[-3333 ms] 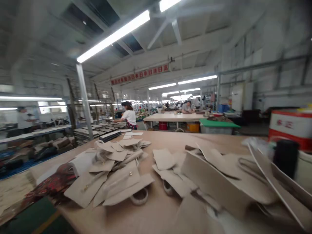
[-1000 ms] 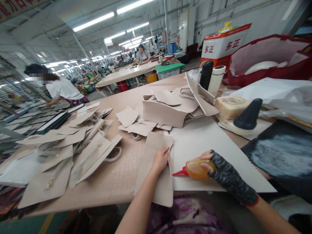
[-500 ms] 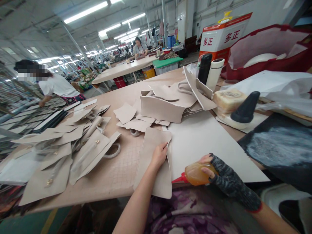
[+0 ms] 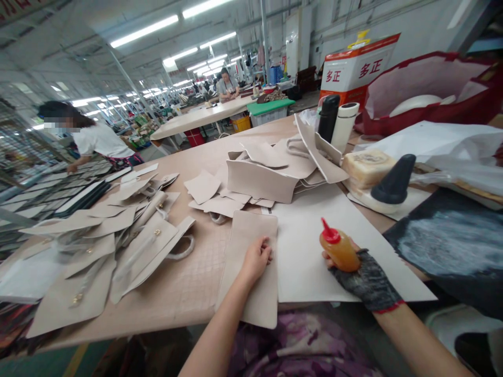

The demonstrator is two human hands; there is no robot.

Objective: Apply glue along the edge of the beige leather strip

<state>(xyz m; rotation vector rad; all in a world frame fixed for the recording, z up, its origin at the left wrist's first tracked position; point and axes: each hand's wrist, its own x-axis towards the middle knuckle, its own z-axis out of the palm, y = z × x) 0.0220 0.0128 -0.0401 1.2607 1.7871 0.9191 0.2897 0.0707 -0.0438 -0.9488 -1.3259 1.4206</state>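
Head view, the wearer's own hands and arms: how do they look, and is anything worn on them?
The left hand is bare, with no glove, and no sleeve shows on the left forearm. The right hand wears a mottled dark grey, knit-looking fingerless glove with red trim at the cuff; no sleeve shows beyond it.

Just right of the black flask (image 4: pixel 328 120) stands a white flask (image 4: pixel 345 128), with a red-and-white can (image 4: pixel 334 76) behind the black flask and an open red bag (image 4: pixel 473 107) farther to its right. Well behind and left of the black flask are a green lid (image 4: pixel 270 108), a person in grey (image 4: pixel 228 89) at a pale table (image 4: pixel 196 121) and, farthest left, a person in white (image 4: pixel 101 140).
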